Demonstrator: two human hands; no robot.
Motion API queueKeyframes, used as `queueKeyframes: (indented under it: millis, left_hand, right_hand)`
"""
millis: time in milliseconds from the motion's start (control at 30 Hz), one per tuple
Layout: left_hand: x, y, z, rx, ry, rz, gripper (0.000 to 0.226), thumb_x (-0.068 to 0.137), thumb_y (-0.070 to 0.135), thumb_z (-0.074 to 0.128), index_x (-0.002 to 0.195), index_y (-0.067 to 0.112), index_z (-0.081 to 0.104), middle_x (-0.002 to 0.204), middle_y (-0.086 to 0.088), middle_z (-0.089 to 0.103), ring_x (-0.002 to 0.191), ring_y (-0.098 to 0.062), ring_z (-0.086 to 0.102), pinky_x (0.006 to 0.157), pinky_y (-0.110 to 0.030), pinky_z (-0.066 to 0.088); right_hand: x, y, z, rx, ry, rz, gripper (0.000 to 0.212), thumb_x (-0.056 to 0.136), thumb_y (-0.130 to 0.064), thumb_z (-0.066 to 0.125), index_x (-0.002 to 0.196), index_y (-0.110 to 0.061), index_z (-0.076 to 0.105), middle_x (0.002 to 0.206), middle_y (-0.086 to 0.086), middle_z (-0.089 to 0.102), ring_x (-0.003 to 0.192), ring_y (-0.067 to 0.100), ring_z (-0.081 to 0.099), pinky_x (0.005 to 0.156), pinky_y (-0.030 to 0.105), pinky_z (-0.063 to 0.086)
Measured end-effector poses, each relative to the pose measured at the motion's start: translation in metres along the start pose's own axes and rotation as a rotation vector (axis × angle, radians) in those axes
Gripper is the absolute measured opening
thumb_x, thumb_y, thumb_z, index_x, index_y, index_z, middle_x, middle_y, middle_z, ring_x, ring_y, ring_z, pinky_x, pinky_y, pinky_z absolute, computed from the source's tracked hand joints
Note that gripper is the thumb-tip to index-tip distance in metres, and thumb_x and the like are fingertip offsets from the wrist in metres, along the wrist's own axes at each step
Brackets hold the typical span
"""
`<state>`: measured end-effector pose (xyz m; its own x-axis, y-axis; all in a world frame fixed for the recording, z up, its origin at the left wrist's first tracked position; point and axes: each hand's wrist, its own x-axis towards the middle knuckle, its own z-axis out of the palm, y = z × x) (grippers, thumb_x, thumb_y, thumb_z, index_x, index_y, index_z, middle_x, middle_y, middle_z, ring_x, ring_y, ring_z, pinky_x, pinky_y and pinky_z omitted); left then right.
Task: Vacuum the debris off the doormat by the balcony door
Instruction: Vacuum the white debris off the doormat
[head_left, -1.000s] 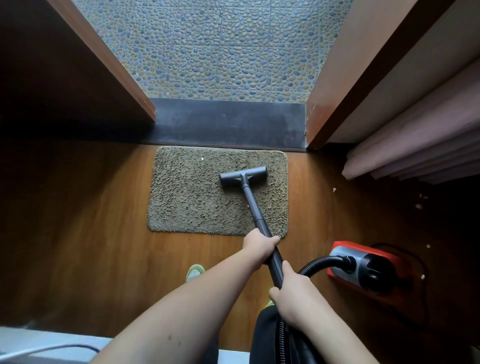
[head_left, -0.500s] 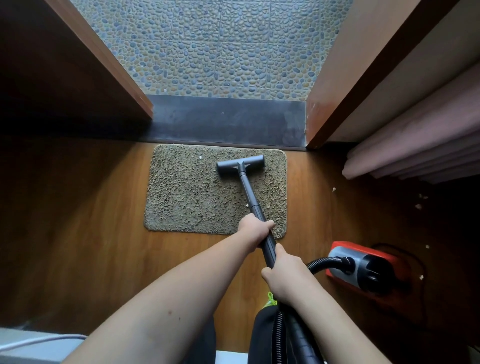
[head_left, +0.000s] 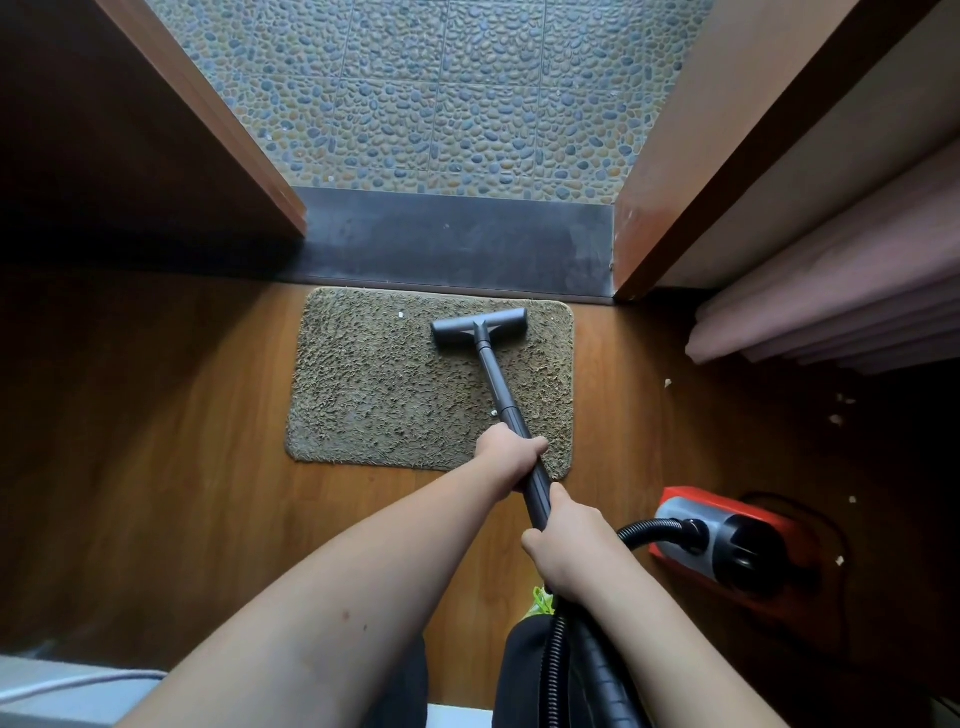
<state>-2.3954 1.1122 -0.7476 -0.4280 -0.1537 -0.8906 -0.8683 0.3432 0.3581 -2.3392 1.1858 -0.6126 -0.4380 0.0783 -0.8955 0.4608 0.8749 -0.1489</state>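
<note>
A shaggy olive-brown doormat (head_left: 379, 384) lies on the wood floor against the dark door sill. The grey vacuum head (head_left: 479, 327) rests on the mat's far right part, near the sill. Its dark wand (head_left: 501, 395) slants back toward me. My left hand (head_left: 511, 451) grips the wand over the mat's near edge. My right hand (head_left: 566, 545) grips it lower, just behind the left. A white speck (head_left: 400, 314) lies on the mat left of the head, and another speck (head_left: 493, 413) sits beside the wand.
The red and grey vacuum body (head_left: 737, 540) sits on the floor at right, its black hose (head_left: 641, 532) curving to the wand. Wooden door frames (head_left: 675, 182) flank the opening to the pebble-tiled balcony (head_left: 441, 93). Pink curtain folds (head_left: 841, 312) hang right. White crumbs (head_left: 667, 383) dot the floor.
The vacuum head has slid away from me across the mat toward the sill, and both hands have pushed forward with the wand.
</note>
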Motion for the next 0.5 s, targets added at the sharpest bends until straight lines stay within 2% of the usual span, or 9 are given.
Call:
queueKeyframes:
  millis: [133,233,367,500]
  left_hand:
    - [-0.004,-0.002,0.005,0.004,-0.010,-0.001,0.033,0.081,0.026,0.069,0.105,0.011,0.053,0.105,-0.014,0.063,0.087,-0.031,0.067,0.064,-0.040,0.061]
    - [-0.007,-0.005,0.006,0.009,-0.017,-0.004,0.033,0.080,0.028,0.069,0.104,0.012,0.053,0.106,-0.013,0.063,0.087,-0.030,0.067,0.067,-0.042,0.061]
    - [-0.007,-0.008,0.000,-0.001,-0.023,0.001,0.034,0.083,0.029,0.070,0.104,0.014,0.049,0.107,-0.012,0.062,0.087,-0.028,0.065,0.055,-0.035,0.057]
    - [-0.003,-0.011,-0.014,-0.005,-0.014,0.010,0.040,0.083,0.030,0.071,0.113,0.009,0.055,0.107,-0.013,0.063,0.083,-0.027,0.063,0.045,-0.028,0.048]
  right_hand:
    - [-0.002,0.005,0.001,-0.021,-0.004,0.012,0.051,0.092,-0.026,0.045,0.139,-0.015,0.031,0.123,0.012,0.057,0.107,0.030,0.058,0.088,0.036,0.047]
    - [-0.006,0.007,0.003,-0.027,-0.003,0.020,0.054,0.091,-0.027,0.045,0.142,-0.015,0.029,0.125,0.012,0.057,0.110,0.031,0.058,0.087,0.034,0.046]
    - [-0.009,0.001,0.006,-0.025,-0.003,0.002,0.053,0.091,-0.027,0.045,0.140,-0.015,0.031,0.124,0.012,0.058,0.111,0.031,0.058,0.093,0.037,0.046]
    - [-0.007,-0.013,0.010,-0.015,-0.010,-0.012,0.055,0.092,-0.026,0.045,0.143,-0.014,0.029,0.127,0.013,0.056,0.112,0.031,0.057,0.087,0.033,0.046]
